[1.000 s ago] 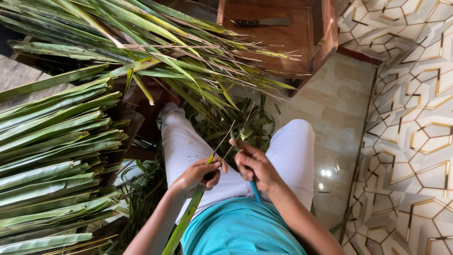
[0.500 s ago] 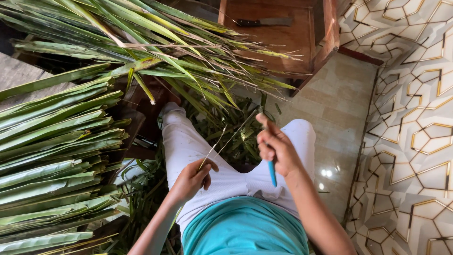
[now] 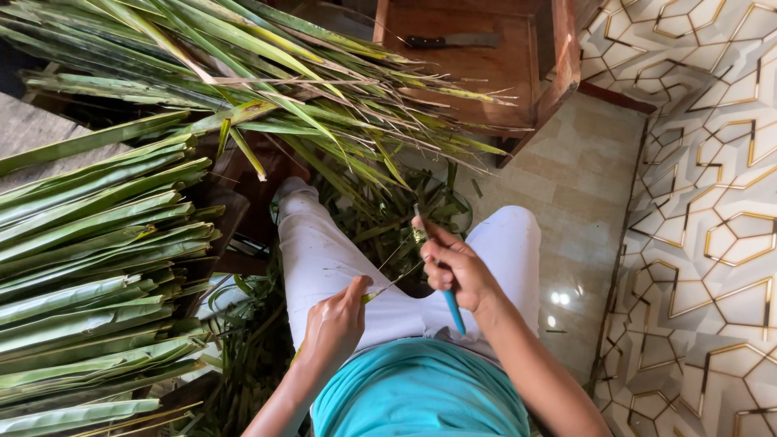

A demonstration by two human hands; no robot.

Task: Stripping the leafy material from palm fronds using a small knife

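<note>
Lowered since before, right hand [image 3: 455,271] grips blue-handled knife [image 3: 452,311] against thin leaf rib [image 3: 392,283]

Soft, even daylight fills the view, bright on the leaves [image 3: 97,243] and floor [image 3: 566,186]. A small glare spot shines on the floor tiles beside the knee. Deep shadow lies under the leaves at upper left. Focus is sharp throughout; straight lines bow slightly near the edges.

A wooden table [image 3: 558,73] is seen at the top, with a dark-handled knife [image 3: 449,38] laid near its far edge. Leaf scraps [image 3: 380,214] are strewn on the tiled floor [image 3: 571,182] beside its near corner.
</note>
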